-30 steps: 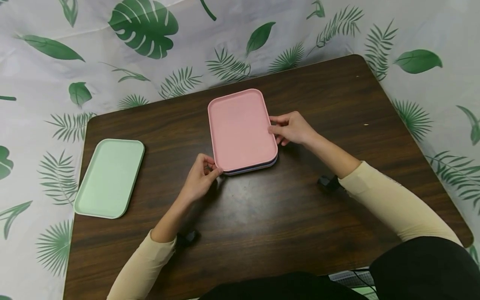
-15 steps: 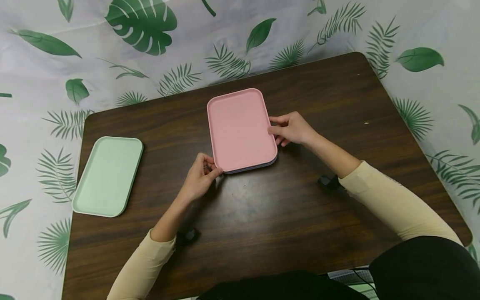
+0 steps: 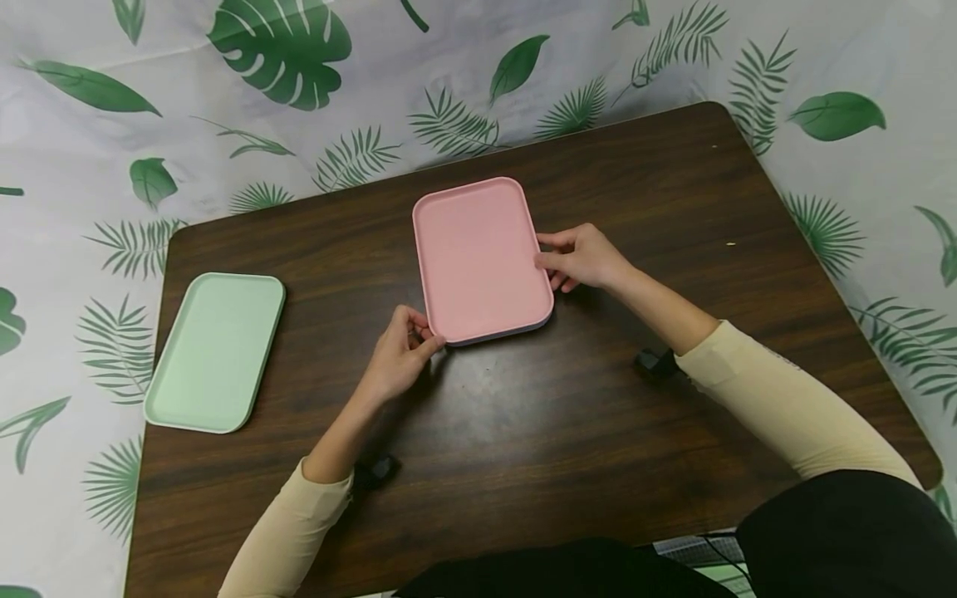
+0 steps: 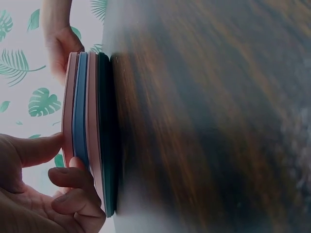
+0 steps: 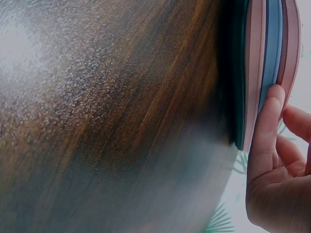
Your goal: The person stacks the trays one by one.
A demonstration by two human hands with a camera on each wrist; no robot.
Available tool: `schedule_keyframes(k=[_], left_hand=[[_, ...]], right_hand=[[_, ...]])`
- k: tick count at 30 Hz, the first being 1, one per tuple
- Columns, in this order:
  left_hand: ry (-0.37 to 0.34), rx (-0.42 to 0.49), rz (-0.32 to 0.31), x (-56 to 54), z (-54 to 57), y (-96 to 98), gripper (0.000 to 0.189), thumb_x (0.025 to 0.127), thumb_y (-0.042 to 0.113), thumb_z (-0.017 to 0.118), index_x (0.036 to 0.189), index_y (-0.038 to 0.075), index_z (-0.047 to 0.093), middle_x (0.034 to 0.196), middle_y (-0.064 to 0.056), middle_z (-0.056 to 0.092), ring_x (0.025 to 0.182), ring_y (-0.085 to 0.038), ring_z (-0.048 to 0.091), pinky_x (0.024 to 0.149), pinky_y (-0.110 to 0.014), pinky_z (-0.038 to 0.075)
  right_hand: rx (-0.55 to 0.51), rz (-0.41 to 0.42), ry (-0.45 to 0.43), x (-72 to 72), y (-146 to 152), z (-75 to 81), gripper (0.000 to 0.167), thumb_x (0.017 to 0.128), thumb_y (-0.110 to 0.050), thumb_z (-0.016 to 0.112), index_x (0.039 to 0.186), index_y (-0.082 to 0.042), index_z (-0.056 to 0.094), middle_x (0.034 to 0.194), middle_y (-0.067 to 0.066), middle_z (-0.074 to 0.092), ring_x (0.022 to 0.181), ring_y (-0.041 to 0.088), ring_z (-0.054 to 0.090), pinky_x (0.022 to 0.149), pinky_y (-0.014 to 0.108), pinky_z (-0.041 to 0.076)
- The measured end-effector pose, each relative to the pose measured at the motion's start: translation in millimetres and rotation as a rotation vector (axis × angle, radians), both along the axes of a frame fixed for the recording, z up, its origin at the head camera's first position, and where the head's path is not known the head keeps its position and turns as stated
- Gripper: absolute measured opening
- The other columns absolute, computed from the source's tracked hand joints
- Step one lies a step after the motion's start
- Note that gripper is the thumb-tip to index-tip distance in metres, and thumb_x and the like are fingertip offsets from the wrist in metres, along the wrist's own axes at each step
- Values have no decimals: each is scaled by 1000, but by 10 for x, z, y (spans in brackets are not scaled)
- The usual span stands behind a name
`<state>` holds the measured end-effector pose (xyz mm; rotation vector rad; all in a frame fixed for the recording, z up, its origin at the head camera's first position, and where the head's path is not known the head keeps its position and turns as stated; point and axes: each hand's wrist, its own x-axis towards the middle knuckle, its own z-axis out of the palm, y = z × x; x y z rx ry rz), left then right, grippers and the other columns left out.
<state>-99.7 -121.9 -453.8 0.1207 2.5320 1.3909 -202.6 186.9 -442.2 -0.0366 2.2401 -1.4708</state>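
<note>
- Locate pink tray (image 3: 482, 257) atop stacked trays (image 4: 91, 97) on table (image 3: 598, 399), between both hands.
- Note left hand (image 3: 396, 359) pinching near-left corner, right hand (image 3: 586, 256) pinching right rim.
- Treat as probably light, stiff, smooth enough to slide; grip opposite rims.

Arms (image 3: 661, 310) outstretched, angled inward; left hand (image 3: 399, 353), right hand (image 3: 586, 255) both pinching.

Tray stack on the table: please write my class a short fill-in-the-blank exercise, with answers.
The top tray of the stack is ____.
The second tray down is ____.
The left hand grips the stack at a rounded ____.
In the head view, the light green tray lies to the stack's ____.

Missing words: pink; blue; corner; left.
</note>
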Motion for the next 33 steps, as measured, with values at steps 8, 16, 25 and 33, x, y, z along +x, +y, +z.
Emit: schedule_keyframes(k=[8,16,25,33], left_hand=[[7,-7,-5,-1,-18,-8,26,92,13,68,106,4,47,91,-8,57,67,-25,53,59,-31,41],[6,-3,-9,3,-26,-17,27,93,13,67,108,4,47,91,-9,58,67,-23,52,60,-31,41],[3,3,-16,3,-36,-28,27,94,14,67,109,5,47,91,-8,58,66,-22,52,60,-30,40],[4,9,-24,10,-56,-45,27,94,15,67,110,5,47,92,-8,58,66,-23,52,60,-31,41]], right_hand=[[7,-2,8,-1,-6,-23,51,91,-18,71,139,-7,56,75,14,66,58,23,68,54,37,56],[-3,-7,26,-2,-3,-65,51,91,-17,70,139,-6,56,74,14,66,57,22,67,52,34,55],[3,-11,39,7,-11,-74,50,92,-17,70,139,-6,56,76,16,66,56,22,66,51,33,55],[-14,-9,38,33,-12,-82,49,94,-18,67,140,-5,54,78,16,67,56,23,66,52,35,55]])
